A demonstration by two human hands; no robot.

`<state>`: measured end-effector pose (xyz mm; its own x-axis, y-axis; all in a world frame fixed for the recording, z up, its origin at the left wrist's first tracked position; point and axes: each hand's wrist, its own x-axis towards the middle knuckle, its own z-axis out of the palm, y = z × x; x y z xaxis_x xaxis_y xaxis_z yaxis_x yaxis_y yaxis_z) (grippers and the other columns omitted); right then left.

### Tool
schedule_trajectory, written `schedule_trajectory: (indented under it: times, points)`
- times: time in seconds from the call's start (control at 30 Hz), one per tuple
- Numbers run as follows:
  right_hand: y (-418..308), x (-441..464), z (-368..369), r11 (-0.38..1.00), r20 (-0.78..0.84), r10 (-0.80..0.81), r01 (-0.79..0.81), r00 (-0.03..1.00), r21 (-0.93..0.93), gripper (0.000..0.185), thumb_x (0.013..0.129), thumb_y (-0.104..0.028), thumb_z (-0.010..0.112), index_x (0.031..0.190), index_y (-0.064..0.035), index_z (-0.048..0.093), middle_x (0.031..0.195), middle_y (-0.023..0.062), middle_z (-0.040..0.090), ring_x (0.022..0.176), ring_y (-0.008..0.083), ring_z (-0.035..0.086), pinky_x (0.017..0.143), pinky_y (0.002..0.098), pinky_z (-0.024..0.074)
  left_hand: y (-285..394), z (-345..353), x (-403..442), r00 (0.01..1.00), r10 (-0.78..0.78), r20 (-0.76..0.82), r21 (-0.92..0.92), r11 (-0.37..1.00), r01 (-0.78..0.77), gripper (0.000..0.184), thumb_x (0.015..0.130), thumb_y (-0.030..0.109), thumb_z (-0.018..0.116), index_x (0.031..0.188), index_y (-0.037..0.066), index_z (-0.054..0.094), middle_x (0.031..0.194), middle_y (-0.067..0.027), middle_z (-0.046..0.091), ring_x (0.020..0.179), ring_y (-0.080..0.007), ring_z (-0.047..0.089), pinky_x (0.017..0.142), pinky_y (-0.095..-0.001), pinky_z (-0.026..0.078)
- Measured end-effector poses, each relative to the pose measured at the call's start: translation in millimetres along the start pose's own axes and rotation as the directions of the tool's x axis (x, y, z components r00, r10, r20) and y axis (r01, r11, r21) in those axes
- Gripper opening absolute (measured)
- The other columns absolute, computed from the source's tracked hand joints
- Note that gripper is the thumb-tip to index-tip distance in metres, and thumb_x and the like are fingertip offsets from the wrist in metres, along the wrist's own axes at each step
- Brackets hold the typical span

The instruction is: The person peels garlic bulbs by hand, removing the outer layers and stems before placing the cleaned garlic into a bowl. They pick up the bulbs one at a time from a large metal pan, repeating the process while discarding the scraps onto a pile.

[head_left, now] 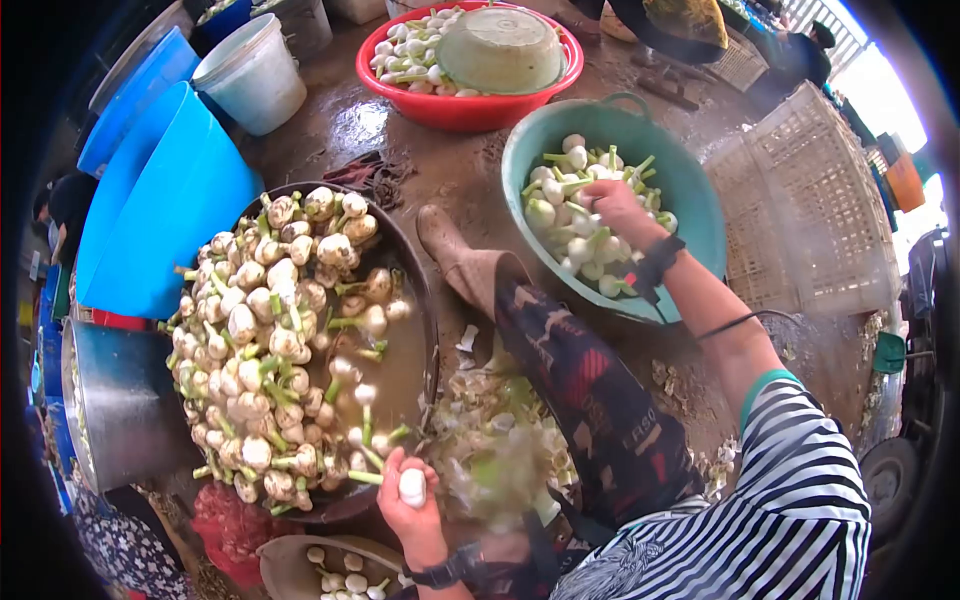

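Observation:
My left hand [408,510] is closed round a white garlic bulb [412,487], its green stem pointing left, at the near edge of a dark round tub [432,330]. Unpeeled, soil-stained garlic bulbs [255,370] are heaped in that tub, with murky water on its right side. Over on the right, my right hand [622,212] reaches into a green basin [695,190]. Its fingers are bunched among clean white garlic bulbs [580,248] with short green stems; what they grip, if anything, is hidden.
Peeled skins [500,440] lie on the ground between my legs. A red basin [470,112] of garlic, with an upturned bowl [502,50] on it, stands ahead. Blue tubs [165,210] stand left, a plastic crate [810,210] right. A smaller container [285,560] of bulbs sits near.

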<state>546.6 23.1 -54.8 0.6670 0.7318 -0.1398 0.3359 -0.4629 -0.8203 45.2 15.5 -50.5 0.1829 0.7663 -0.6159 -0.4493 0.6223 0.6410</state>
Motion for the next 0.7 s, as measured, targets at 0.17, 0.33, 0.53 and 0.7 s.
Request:
schedule_trajectory:
  times: [0.17, 0.33, 0.53, 0.7]
  points:
    - [96, 73, -12, 0.922, -0.240, 0.125, -0.202, 0.963, -0.329, 0.025, 0.070, -0.018, 0.063, 0.090, -0.0031, 0.066, 0.089, 0.0174, 0.066, 0.082, 0.0286, 0.063, 0.074, 0.0372, 0.0484, -10, -1, 8, 0.997, 0.024, 0.075, 0.212, 0.976, -0.040, 0.043, 0.087, 0.034, 0.047, 0.115, 0.001, 0.052, 0.075, -0.0094, 0.060, 0.064, -0.0227, 0.057, 0.056, -0.0341, 0.046]
    - [129, 98, 34, 0.883, -0.232, 0.145, -0.231, 0.962, -0.409, 0.044, 0.071, -0.019, 0.068, 0.109, -0.0004, 0.057, 0.100, 0.0206, 0.063, 0.097, 0.0315, 0.060, 0.084, 0.0381, 0.0469, -13, 0, 13, 0.996, -0.052, 0.069, 0.161, 0.986, 0.040, 0.041, 0.087, 0.029, 0.048, 0.114, -0.001, 0.053, 0.074, -0.0117, 0.062, 0.064, -0.0237, 0.058, 0.058, -0.0373, 0.049]
    - [161, 68, 21, 0.971, -0.172, 0.180, -0.202, 0.969, -0.125, 0.027, 0.073, -0.019, 0.064, 0.090, 0.0006, 0.058, 0.086, 0.0155, 0.063, 0.079, 0.0258, 0.061, 0.069, 0.0376, 0.0477, -10, 9, 7, 0.998, -0.044, 0.042, 0.177, 0.984, 0.036, 0.039, 0.089, 0.026, 0.046, 0.116, -0.002, 0.052, 0.075, -0.0125, 0.062, 0.064, -0.0244, 0.058, 0.058, -0.0377, 0.050]
    - [142, -25, -14, 0.856, -0.083, 0.472, -0.434, 0.878, 0.281, 0.021, 0.082, -0.020, 0.063, 0.095, -0.0045, 0.058, 0.092, 0.0062, 0.062, 0.074, 0.0170, 0.061, 0.061, 0.0317, 0.0505, -6, -1, 0, 0.997, -0.040, 0.068, 0.068, 0.997, 0.036, 0.042, 0.089, 0.027, 0.046, 0.119, -0.002, 0.050, 0.086, -0.0141, 0.061, 0.070, -0.0271, 0.058, 0.059, -0.0372, 0.049]
